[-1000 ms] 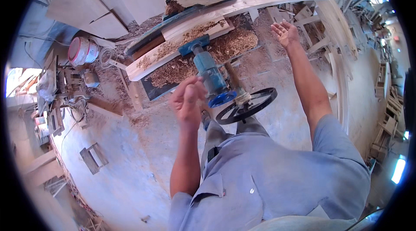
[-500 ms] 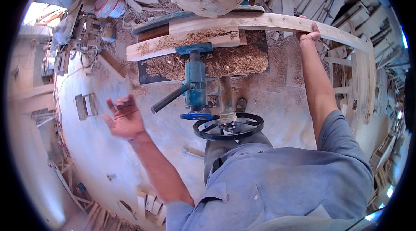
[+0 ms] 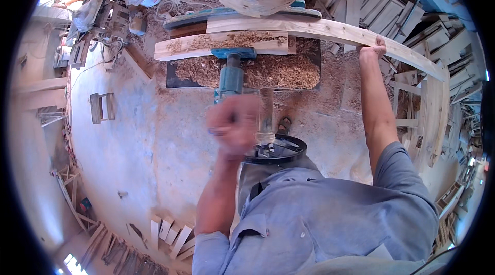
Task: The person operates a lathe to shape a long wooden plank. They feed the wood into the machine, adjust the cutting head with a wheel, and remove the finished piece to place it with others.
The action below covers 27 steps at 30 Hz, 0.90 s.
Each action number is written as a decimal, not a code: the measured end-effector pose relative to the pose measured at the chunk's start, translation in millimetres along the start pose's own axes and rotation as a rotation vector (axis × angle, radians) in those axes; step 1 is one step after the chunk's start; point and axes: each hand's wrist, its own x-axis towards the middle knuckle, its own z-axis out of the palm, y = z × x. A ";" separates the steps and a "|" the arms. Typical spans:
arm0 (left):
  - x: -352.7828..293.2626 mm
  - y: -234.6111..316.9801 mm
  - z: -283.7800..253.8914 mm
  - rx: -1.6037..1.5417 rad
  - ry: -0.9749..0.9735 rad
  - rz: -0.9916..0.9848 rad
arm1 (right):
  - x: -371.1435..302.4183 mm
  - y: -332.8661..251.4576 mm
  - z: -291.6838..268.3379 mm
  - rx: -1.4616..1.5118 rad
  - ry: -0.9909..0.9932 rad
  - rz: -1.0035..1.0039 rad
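The left hand (image 3: 233,124) has swung in from the open floor at the left to the blue clamp (image 3: 232,78), while the right hand (image 3: 372,51) stays on the long board (image 3: 330,28).
The left hand is blurred, its fingers curled in front of the clamp's near end; I cannot tell whether they hold anything. The right hand's fingers are closed around the long board, which curves out to the right; its left part lies behind a shorter board (image 3: 193,50) sprinkled with wood shavings (image 3: 294,71). The clamp's head meets the shorter board's near side. A black wheel (image 3: 278,160) is partly hidden behind the left hand.
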 end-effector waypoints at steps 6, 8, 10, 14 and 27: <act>35.2 -10.0 -48.0 -0.497 0.246 -0.298 | -46.2 -5.7 -5.5 0.100 -0.203 0.152; 39.3 -4.2 -46.8 -0.437 0.214 -0.351 | -17.7 -3.4 -4.2 0.066 -0.094 0.048; 37.0 -0.7 -42.2 -0.239 0.234 -0.352 | -7.2 2.8 -2.0 0.012 -0.010 -0.048; 37.1 2.6 -42.2 -0.100 0.228 -0.400 | -31.4 6.7 8.4 0.005 -0.022 -0.033; 171.6 -97.4 -49.1 0.401 -0.411 -0.327 | -16.9 -13.6 -10.1 -0.170 0.007 0.037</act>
